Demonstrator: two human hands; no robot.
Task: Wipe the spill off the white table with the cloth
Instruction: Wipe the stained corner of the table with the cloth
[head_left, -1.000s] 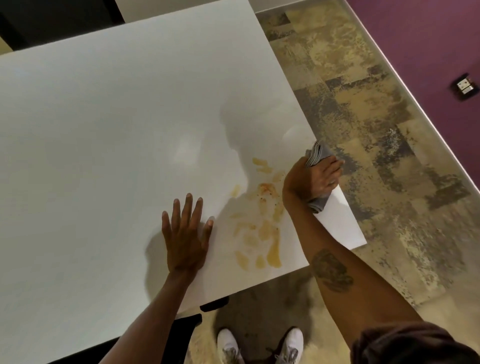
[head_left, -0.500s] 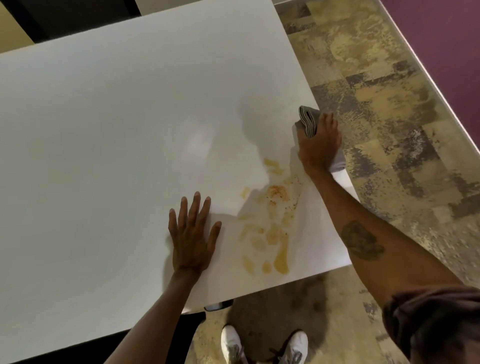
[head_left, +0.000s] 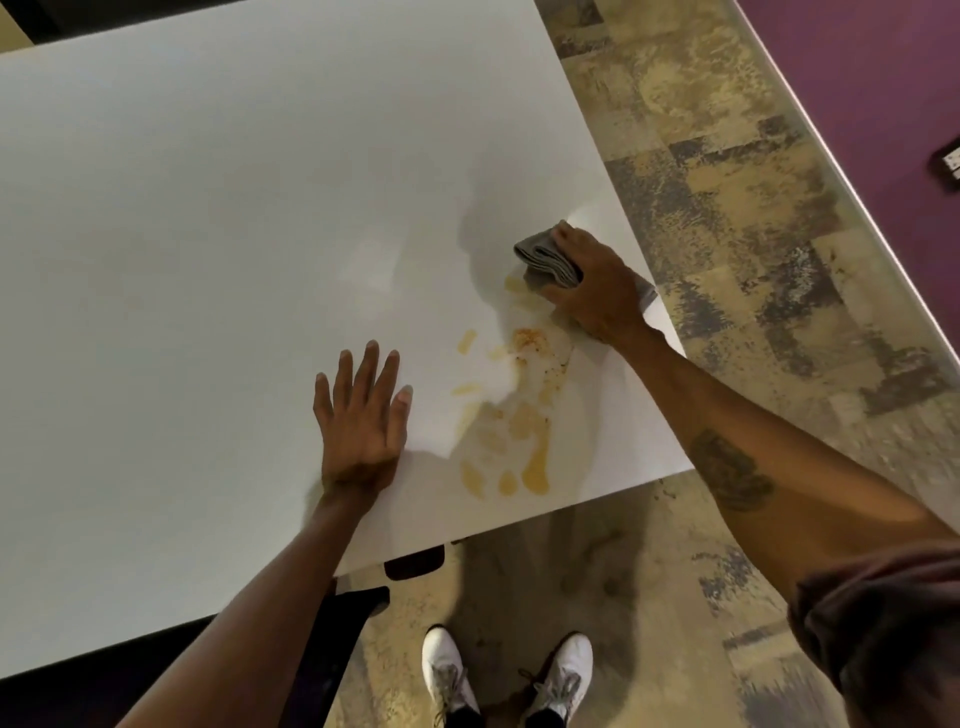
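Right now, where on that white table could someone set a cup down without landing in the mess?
The white table is bare left of and beyond the flat left hand. The near right corner is crowded: the orange spill lies there, with the right hand pressing the folded grey cloth at its far edge.

Open white table (head_left: 208, 234) left and beyond; only left hand (head_left: 363, 421) flat just beside the spill (head_left: 511, 415).

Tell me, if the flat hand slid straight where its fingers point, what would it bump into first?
Probably nothing: the left hand points up the bare white table, with the spill off to its side.
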